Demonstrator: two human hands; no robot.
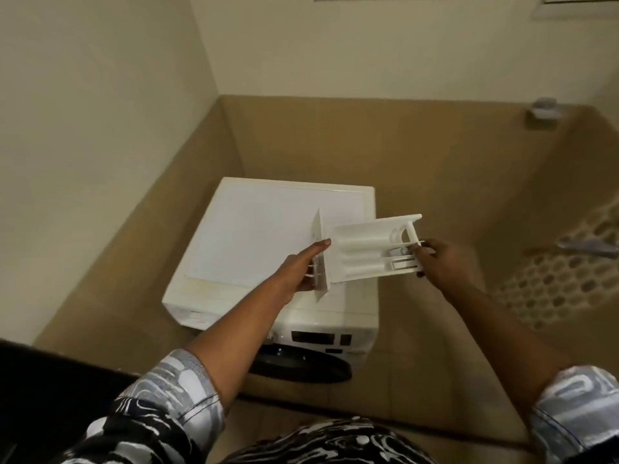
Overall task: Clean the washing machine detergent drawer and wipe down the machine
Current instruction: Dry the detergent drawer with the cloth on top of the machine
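Both hands held the detergent drawer (368,252) clear of the washing machine (254,236), just above its top. The left hand (301,272) gripped the front-panel end, fingers closed over its edge, and the right hand (435,259) held the rear end with curled fingers. Removal looked done. With no cloth or water in sight, I judged that scrubbing the drawer and wiping the machine were yet to be done. Faint marks on the drawer's panel and beside the dark display (313,337) were too small to read.

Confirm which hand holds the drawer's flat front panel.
The left hand: it grips the detergent drawer by its flat face plate. The right hand pinches the opposite, compartment end.
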